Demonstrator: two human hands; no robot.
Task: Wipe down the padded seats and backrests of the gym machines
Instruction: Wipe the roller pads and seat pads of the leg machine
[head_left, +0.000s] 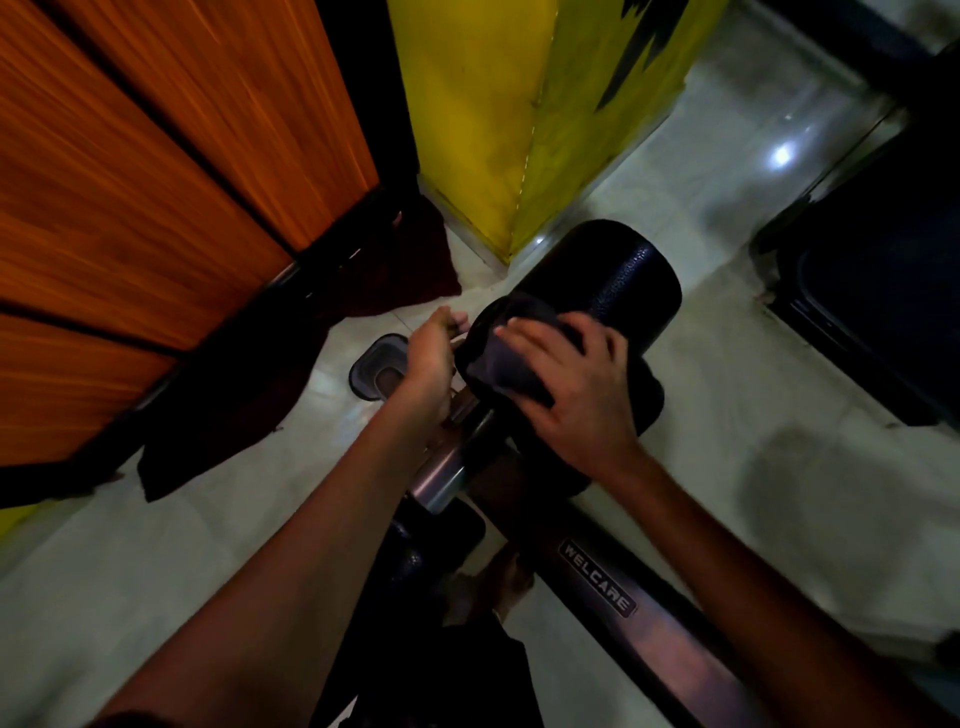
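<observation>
Nearest me, my two forearms reach up from the lower frame over the silver Welcare frame tube (639, 613). At centre frame, my right hand (566, 384) presses a dark cloth (498, 358) with spread fingers onto the black padded roller (613, 280). My left hand (434, 358) sits at the roller's end, just left of the cloth; I cannot tell whether it grasps anything. I judge the cloth limp and light, the pad firm yet yielding with a grained skin, likely to turn unless steadied at its end.
</observation>
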